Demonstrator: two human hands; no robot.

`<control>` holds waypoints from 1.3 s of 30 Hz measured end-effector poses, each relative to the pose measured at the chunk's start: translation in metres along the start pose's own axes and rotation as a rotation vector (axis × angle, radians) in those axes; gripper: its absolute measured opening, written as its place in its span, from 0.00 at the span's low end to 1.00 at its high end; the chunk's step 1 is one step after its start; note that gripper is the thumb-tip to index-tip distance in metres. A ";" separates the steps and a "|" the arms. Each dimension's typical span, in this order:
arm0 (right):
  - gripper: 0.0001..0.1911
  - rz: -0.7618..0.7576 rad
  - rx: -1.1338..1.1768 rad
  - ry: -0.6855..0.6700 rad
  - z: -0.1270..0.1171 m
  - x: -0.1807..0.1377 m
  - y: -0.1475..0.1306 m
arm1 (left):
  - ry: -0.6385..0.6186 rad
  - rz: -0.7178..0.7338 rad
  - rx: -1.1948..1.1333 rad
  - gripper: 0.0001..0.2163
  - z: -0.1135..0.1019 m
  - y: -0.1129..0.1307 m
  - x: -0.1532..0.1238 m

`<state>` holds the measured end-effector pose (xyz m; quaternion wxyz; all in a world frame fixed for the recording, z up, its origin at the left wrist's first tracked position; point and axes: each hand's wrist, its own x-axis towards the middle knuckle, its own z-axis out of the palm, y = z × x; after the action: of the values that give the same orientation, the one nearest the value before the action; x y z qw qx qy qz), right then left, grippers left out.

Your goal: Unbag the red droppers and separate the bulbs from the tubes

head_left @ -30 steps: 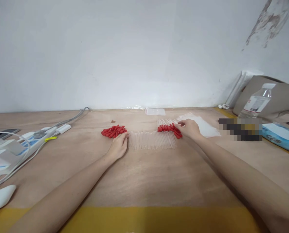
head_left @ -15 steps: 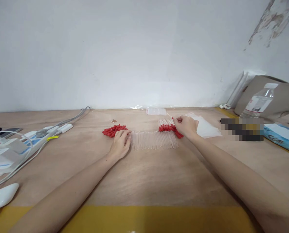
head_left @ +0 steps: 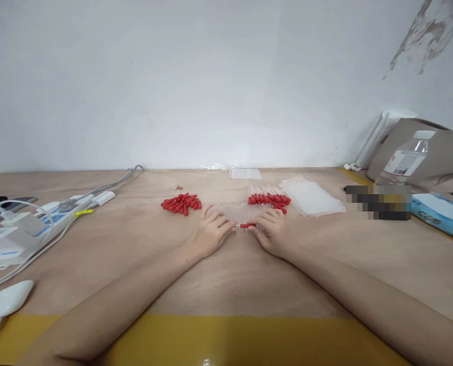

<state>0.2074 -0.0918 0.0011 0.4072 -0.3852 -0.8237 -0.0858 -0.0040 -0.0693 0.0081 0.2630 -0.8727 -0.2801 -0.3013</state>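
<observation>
My left hand (head_left: 212,231) and my right hand (head_left: 272,231) meet close together over a row of clear, thin dropper tubes (head_left: 234,209) on the table. Between the fingertips lies a red rubber bulb (head_left: 245,225), with a bit of clear tube at its left end. The right fingers are closed on the bulb; the left fingers pinch the tube end, mostly hidden by the hand. Left of the row sits a pile of loose red bulbs (head_left: 181,203). Behind my right hand, droppers fitted with red bulbs (head_left: 269,198) lie side by side, tubes pointing to the wall.
A stack of clear plastic bags (head_left: 312,197) lies right of the droppers, and a smaller bag (head_left: 245,174) near the wall. On the left are a power strip (head_left: 55,223) with cables and a white object (head_left: 9,302). A water bottle (head_left: 405,160) and tissue pack (head_left: 442,213) stand right.
My right hand has come from the finished-looking droppers toward me, to the middle. My left hand has moved right from beside the bulb pile. A red bulb now shows between them.
</observation>
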 end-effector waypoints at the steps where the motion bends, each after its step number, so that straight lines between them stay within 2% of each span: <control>1: 0.08 -0.012 -0.005 -0.011 0.001 0.000 0.000 | 0.000 0.009 0.003 0.07 0.001 0.001 0.000; 5: 0.11 -0.098 -0.080 -0.010 0.007 0.001 -0.003 | 0.009 0.045 0.021 0.07 0.001 0.004 0.001; 12: 0.09 -0.255 -0.244 -0.006 0.008 0.002 -0.007 | -0.018 0.092 0.009 0.08 -0.004 0.006 0.002; 20: 0.09 -0.237 -0.256 -0.011 -0.001 -0.003 -0.010 | -0.113 -0.005 -0.120 0.10 -0.014 0.004 -0.006; 28: 0.10 -0.269 -0.261 -0.081 -0.012 -0.006 -0.006 | -0.139 -0.030 -0.183 0.10 -0.016 0.005 -0.011; 31: 0.10 -0.142 -0.274 -0.017 -0.024 -0.008 0.014 | -0.104 -0.182 -0.206 0.12 -0.016 -0.016 -0.017; 33: 0.10 0.047 -0.287 0.094 -0.031 -0.008 0.033 | -0.034 -0.361 -0.213 0.12 -0.016 -0.036 -0.021; 35: 0.12 0.205 -0.206 0.142 -0.035 -0.005 0.051 | -0.005 -0.494 -0.213 0.12 -0.013 -0.052 -0.024; 39: 0.14 0.360 -0.091 0.149 -0.033 -0.003 0.076 | -0.040 -0.560 -0.143 0.12 -0.002 -0.064 -0.029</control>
<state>0.2821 -0.0559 0.0078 0.4579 -0.5370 -0.7044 -0.0766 -0.0649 -0.0352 0.0088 0.1017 -0.7836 -0.4932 -0.3639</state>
